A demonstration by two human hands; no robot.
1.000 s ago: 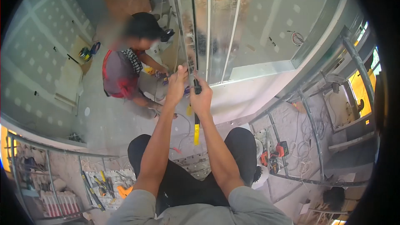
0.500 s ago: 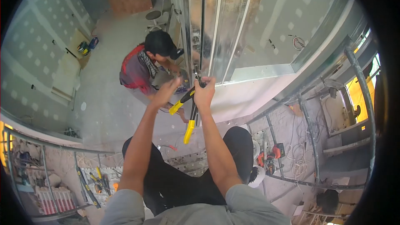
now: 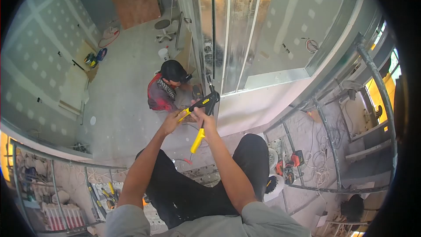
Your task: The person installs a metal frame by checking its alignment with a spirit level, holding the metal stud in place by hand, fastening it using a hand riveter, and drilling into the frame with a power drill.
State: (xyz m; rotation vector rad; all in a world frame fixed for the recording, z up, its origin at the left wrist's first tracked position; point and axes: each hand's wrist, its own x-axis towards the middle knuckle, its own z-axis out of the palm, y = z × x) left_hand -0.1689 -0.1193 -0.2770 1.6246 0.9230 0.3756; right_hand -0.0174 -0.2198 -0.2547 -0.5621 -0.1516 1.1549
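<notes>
Yellow and black, the long-handled tool (image 3: pixel 205 102) could twist or slip if the hands pull unevenly, since its handles stand splayed. Dropped, it might strike the co-worker (image 3: pixel 161 91), who is low and close beyond it. The left grip (image 3: pixel 171 124) pinches the upper handle's yellow end; the right grip (image 3: pixel 206 120) is curled round the lower arm, whose yellow sleeve sticks out beneath. The tool's head lies just past the right fingers, beside the metal framing (image 3: pixel 219 30); contact I cannot tell.

Yellow-handled tool (image 3: pixel 206 102) partly hidden by right hand (image 3: pixel 205 120), its tip seemingly indistinct.
</notes>
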